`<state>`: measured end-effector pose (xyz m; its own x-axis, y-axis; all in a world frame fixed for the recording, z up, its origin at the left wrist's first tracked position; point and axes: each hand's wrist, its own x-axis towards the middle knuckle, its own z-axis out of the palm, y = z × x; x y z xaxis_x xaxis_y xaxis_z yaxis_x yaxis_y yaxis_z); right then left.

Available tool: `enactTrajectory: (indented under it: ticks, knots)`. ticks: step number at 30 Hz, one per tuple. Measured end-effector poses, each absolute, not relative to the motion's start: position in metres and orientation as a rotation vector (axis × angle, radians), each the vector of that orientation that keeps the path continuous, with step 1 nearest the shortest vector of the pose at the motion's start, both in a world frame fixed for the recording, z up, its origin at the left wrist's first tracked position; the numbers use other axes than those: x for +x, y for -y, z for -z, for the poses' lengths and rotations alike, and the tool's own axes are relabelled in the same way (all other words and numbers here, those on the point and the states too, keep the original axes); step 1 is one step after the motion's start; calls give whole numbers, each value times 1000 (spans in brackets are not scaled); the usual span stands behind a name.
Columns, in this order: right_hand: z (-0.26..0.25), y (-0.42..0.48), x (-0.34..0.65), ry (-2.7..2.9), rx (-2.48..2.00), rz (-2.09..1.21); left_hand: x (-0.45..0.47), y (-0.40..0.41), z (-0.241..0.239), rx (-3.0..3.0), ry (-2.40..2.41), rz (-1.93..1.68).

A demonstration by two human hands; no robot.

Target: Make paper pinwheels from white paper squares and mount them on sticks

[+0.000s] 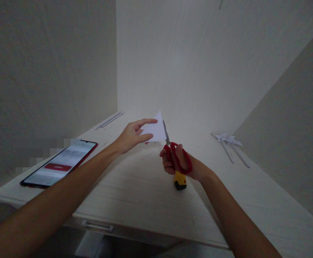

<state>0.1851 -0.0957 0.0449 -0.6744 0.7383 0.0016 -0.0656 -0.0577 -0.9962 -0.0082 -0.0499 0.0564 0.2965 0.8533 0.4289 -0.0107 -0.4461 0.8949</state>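
Observation:
My left hand [134, 134] grips a piece of white paper [159, 129], which has a pointed top corner, between thumb and fingers above the table. In my right hand [183, 161] are red-handled scissors [166, 130], my thumb through one loop. Their metal blades point up and away, right along the paper's right edge; whether they touch it I cannot tell. Below the right hand lies a yellow and black tool [180, 180], perhaps a box cutter, its upper part hidden by the hand.
A phone [62, 163] with a lit timer screen lies on the white table [134, 190] at left. Thin white sticks [109, 120] rest at the back left. White paper pinwheels [227, 139] on sticks lie at right. Walls enclose the table's back and sides.

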Motion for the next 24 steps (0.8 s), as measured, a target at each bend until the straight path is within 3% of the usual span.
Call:
enactTrajectory:
  ticks: [24]
  knots:
    - [-40, 95, 185, 1712, -793, -1685, -9, 50, -56, 1721, -796, -1265]
